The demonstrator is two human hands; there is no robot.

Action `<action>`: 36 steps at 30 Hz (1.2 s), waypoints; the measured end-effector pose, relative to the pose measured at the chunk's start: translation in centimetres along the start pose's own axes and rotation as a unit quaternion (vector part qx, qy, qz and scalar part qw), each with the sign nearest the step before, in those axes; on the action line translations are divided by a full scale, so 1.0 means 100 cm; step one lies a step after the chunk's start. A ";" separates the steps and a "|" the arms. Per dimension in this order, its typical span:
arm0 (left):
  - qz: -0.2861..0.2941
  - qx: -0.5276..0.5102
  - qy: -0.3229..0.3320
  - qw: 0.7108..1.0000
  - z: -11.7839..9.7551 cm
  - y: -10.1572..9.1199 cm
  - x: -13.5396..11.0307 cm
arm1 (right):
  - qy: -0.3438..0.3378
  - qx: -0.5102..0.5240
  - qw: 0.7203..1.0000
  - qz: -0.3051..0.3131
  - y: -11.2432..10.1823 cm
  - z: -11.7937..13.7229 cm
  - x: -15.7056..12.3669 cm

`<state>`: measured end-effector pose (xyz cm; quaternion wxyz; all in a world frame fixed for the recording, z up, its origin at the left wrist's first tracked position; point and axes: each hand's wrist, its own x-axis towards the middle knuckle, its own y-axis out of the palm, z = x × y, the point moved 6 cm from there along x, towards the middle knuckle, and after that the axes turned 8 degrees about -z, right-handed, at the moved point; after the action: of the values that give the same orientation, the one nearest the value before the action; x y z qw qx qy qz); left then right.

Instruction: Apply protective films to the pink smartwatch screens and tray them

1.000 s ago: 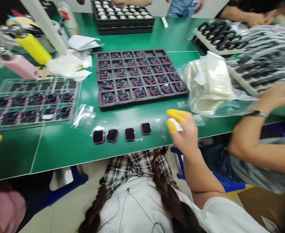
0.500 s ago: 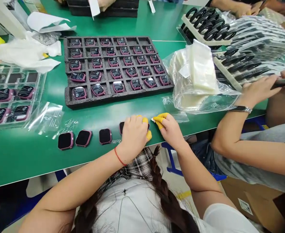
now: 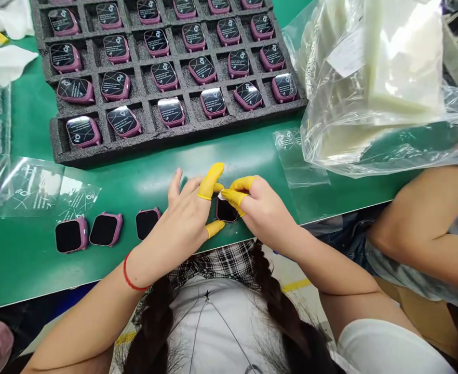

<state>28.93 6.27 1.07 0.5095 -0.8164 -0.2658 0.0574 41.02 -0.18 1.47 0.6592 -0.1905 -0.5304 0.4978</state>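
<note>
1. Green table [image 3: 26,270] carries all work items; a neighbouring arm [image 3: 423,223] rests at its right edge.
2. Fourth smartwatch [image 3: 226,212]: one unit, lying flat, dark screen up, near the table's front edge between both hands, presumably for easy reach.
3. Right hand [image 3: 268,215]: grip pinched closed on one small white piece [image 3: 220,196] at the watch's upper edge. Yellow finger cots [image 3: 215,228] cover some fingertips on both hands, probably to keep skin off the screens; overlap prevents an exact count.
4. Left hand [image 3: 176,218]: grip spread, thumb at the watch's lower-left corner, apparently to steady it; firm contact cannot be confirmed.
5. Three strapless smartwatches [image 3: 71,236]: spaced in line to the left, screens up.
6. Foam tray [image 3: 190,127]: four full rows of six tray watches [image 3: 171,112], 24, are countable; the picture edge crops the rest. Individual cells likely prevent rubbing.
7. Clear bag [image 3: 373,150]: one, right, containing stacked sheets.
</note>
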 end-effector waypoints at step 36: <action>0.001 0.036 -0.004 0.999 -0.009 -0.001 0.001 | -0.080 0.121 0.986 0.076 -0.009 0.018 -0.017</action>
<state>29.34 5.68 1.60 0.5377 -0.7973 -0.2651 0.0710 39.97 -2.55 1.98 0.5930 -0.1085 -0.5012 0.6208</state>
